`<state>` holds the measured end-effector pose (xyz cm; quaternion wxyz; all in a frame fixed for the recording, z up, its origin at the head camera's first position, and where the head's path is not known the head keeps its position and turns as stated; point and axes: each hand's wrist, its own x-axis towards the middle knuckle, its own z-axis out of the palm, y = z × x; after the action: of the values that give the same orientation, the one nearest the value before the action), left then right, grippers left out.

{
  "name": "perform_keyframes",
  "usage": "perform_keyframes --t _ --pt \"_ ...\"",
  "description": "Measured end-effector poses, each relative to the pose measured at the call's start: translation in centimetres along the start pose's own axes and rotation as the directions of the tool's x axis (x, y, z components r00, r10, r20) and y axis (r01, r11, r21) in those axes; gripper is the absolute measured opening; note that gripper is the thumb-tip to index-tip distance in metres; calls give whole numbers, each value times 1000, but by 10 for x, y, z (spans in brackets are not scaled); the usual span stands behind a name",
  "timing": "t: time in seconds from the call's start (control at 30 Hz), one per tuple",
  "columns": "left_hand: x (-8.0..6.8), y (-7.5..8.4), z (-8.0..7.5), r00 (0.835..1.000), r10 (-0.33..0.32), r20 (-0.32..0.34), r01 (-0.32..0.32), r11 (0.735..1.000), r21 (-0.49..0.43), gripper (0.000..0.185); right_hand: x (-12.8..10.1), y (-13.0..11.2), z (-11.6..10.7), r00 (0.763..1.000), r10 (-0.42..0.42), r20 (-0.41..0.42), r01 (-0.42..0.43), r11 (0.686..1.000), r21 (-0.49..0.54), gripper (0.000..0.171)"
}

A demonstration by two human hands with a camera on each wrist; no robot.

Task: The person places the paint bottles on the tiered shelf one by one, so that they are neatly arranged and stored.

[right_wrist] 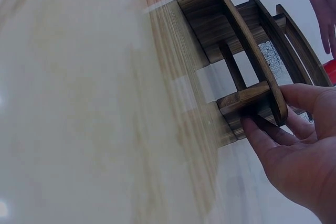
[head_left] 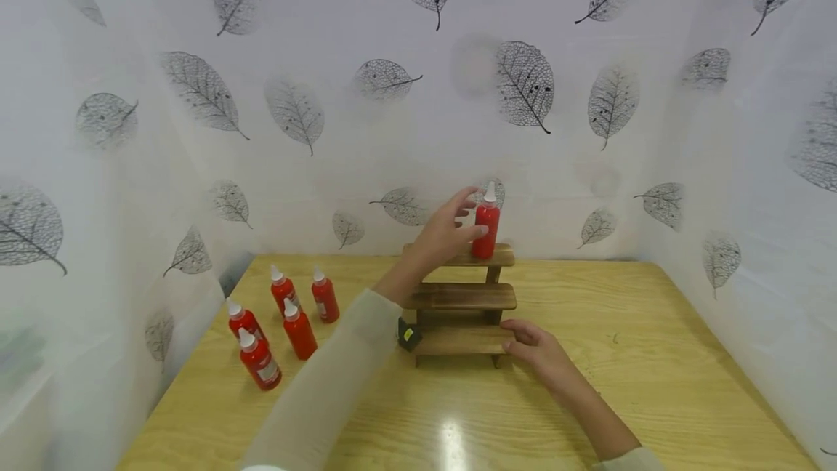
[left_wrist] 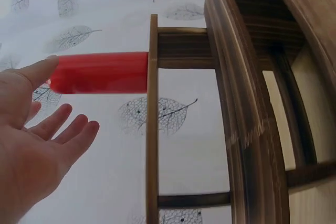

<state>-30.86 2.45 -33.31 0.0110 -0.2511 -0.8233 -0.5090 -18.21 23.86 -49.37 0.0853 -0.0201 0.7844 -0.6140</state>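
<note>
A red squeeze bottle (head_left: 484, 235) with a white pointed cap stands upright on the top tier of a dark wooden three-tier stand (head_left: 466, 296). My left hand (head_left: 447, 227) is beside the bottle, fingers spread. In the left wrist view, that hand's thumb lies at the red bottle (left_wrist: 105, 73) while the other fingers are away from it. My right hand (head_left: 538, 355) holds the right end of the lowest tier. The right wrist view shows this hand's thumb and fingers (right_wrist: 260, 135) around the end of the stand (right_wrist: 252, 45).
Several more red bottles (head_left: 301, 333) with white caps stand on the left of the light wooden table (head_left: 628, 376). A white curtain (head_left: 418, 144) printed with dark leaves hangs behind and on both sides. By my left wrist is a small black block (head_left: 409, 334).
</note>
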Motion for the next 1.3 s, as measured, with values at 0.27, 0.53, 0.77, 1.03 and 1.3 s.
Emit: perform_keyframes --t 0.27,0.53,0.77,1.03,1.3 --pt "-27 -5 -28 999 11 -49 -9 999 38 72 -1 0 -1 1000 -12 4 12 1000 6 52" --pt "-64 -21 -57 996 46 -77 -41 997 58 66 -2 0 -1 1000 -12 15 11 1000 10 50" --pt "-102 -32 -80 995 -17 -99 24 997 73 57 -2 0 -1 1000 -7 10 7 1000 13 52" --pt "-156 -37 -106 987 -43 -152 65 988 143 54 -1 -1 0 1000 3 -1 -3 999 33 52" --pt "-209 -45 -128 958 -132 -253 183 965 190 53 -1 -1 0 1000 9 -1 -9 999 32 52"
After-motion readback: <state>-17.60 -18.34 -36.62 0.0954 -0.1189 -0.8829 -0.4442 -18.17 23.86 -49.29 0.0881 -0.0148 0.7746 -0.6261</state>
